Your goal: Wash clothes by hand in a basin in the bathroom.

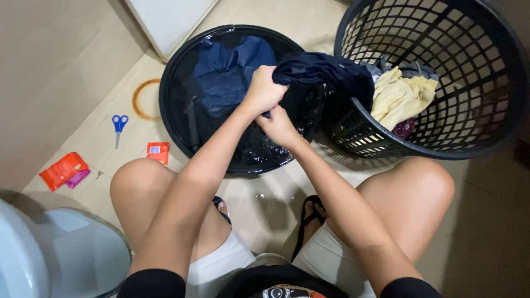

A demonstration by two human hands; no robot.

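Note:
My left hand (264, 88) and my right hand (280, 127) both grip a dark navy garment (326, 74) that stretches from above the black round basin (176, 72) over the rim of the black laundry basket (486, 72). The basin holds water and another dark blue cloth (226, 69). Inside the basket lie a yellow cloth (400, 96), a grey piece and something maroon (406, 128).
On the tiled floor to the left lie blue-handled scissors (118, 126), orange sachets (63, 170) and a small orange packet (158, 151). A brown ring stain (144, 100) marks the floor. A white toilet (49, 251) is at bottom left. My knees flank the basin.

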